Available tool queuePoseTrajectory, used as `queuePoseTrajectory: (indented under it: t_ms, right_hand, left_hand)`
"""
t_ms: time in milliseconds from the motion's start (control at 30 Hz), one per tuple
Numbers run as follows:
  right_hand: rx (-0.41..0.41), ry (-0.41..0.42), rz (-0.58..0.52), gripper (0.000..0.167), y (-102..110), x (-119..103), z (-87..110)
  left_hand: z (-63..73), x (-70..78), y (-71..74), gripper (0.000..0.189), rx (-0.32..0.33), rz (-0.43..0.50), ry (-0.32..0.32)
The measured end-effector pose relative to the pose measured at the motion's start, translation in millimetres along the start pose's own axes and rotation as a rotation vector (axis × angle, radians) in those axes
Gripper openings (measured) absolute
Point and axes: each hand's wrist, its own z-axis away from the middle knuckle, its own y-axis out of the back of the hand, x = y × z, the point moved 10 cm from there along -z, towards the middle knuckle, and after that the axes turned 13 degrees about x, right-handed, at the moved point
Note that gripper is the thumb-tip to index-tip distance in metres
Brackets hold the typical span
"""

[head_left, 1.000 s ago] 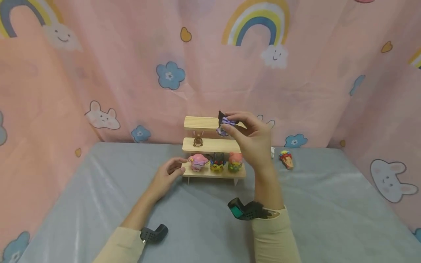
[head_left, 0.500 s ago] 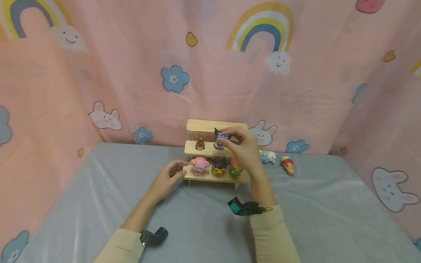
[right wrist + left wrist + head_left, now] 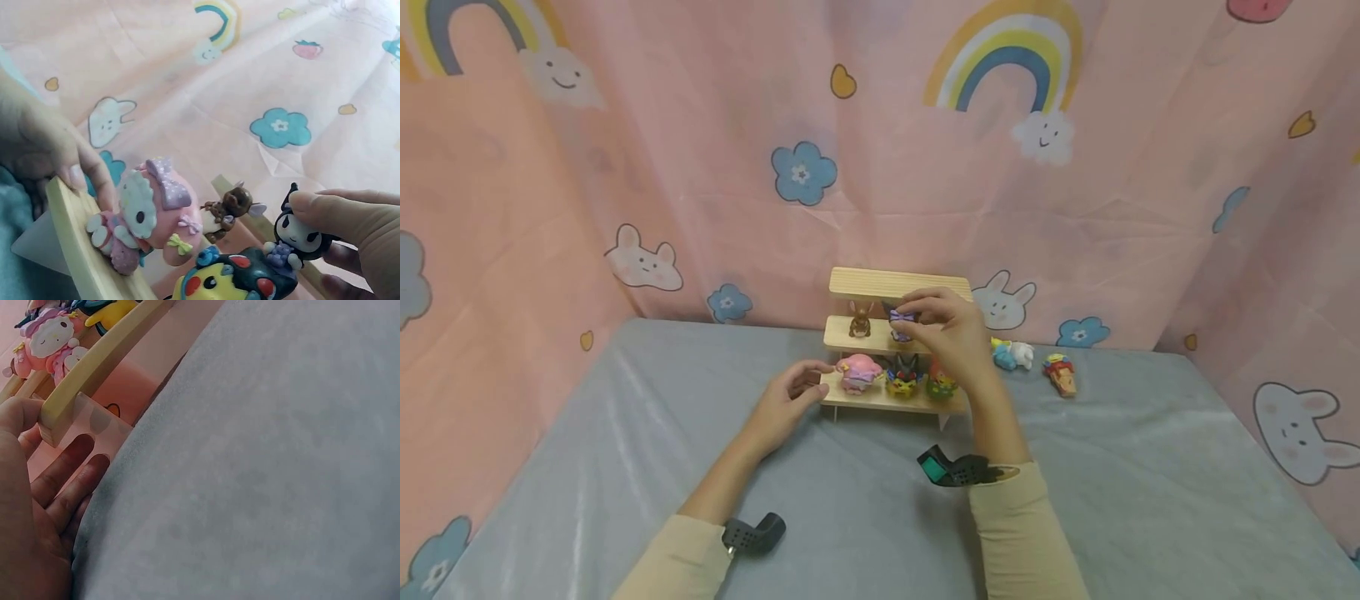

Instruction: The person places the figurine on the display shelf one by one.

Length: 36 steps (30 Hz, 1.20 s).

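Observation:
A three-tier wooden display shelf [image 3: 898,283] stands at the back of the table. My left hand [image 3: 784,407] grips the left end of its lowest board, thumb at the edge and other fingers by the clear support. On the middle tier, my right hand [image 3: 951,333] pinches a small figurine [image 3: 300,237] with a black hood and purple bow, its base at the board. A brown long-eared figurine [image 3: 860,321] is left of it. The lowest board bears a pink figurine [image 3: 859,373], a black-and-yellow figurine [image 3: 902,377] and a pink-and-green figurine [image 3: 942,383], partly behind my right hand.
Right of the shelf, a blue-and-white figurine [image 3: 1013,355] and a red-and-tan figurine [image 3: 1061,375] lie on the grey cloth-covered table [image 3: 1150,467]. A pink patterned curtain [image 3: 887,208] hangs close behind the shelf.
My right hand has lowered the black-hooded figurine from in front of the top tier to the middle tier, right of the brown one. The left hand has kept its hold on the shelf.

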Motion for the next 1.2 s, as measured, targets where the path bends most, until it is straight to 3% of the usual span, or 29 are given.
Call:
queuePoseTrajectory:
  t_ms: [333,533,767,1200]
  right_hand:
    - [0.028,0.037,0.158,0.017,0.4,-1.6,-0.7]
    - [-0.027,0.016,0.141,0.020,1.2,-1.8,-1.1]
    - [-0.077,0.050,0.220,0.022,4.3,-8.3,-0.7]
    - [-0.057,0.060,0.254,0.022,-15.2,-11.1,1.0]
  left_hand:
    - [1.0,0.8,-1.6,0.030,-0.011,0.006,-0.001]
    - [1.1,0.8,-1.5,0.030,-0.008,0.002,-0.003]
    - [0.9,1.0,-0.1,0.030,-0.005,-0.001,-0.004]
    - [0.0,2.8,1.0,0.030,0.002,0.007,0.009]
